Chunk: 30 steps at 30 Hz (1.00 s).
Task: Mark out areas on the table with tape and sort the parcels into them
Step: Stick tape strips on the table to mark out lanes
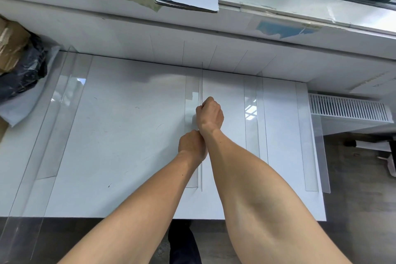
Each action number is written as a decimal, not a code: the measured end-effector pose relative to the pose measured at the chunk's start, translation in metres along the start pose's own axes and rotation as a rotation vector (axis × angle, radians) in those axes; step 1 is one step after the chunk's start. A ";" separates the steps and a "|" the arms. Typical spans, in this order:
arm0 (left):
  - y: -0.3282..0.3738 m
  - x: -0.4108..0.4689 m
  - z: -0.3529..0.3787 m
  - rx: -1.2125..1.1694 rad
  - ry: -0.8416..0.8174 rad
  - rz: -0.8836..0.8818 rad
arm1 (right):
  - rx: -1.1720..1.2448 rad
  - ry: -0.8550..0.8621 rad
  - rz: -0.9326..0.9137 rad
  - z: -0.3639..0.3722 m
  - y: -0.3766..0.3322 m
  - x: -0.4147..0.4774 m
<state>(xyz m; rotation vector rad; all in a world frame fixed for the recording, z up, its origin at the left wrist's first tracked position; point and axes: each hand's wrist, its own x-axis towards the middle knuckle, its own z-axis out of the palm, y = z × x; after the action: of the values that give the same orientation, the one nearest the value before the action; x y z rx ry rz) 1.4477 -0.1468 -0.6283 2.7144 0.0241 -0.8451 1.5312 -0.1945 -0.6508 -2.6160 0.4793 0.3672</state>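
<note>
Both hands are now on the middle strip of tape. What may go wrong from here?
1. The middle tape strip is clear on a glossy white table. Under the right hand and left hand, it may drift off the thin line beside it, or trap wrinkles.
2. The parcels crowd the left tape strip; moving them might lift or shift it.

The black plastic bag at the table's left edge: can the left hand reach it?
Probably yes: only bare white table and flat clear tape lie between the left hand and the black plastic bag.
</note>
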 end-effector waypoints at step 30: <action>-0.033 0.016 -0.015 -0.015 0.087 -0.109 | 0.094 0.006 0.079 0.001 -0.004 -0.006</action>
<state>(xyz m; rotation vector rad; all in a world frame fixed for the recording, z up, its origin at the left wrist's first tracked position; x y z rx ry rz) 1.4659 -0.1121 -0.6349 2.7554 0.1972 -0.7517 1.5269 -0.1885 -0.6481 -2.5137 0.5891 0.3535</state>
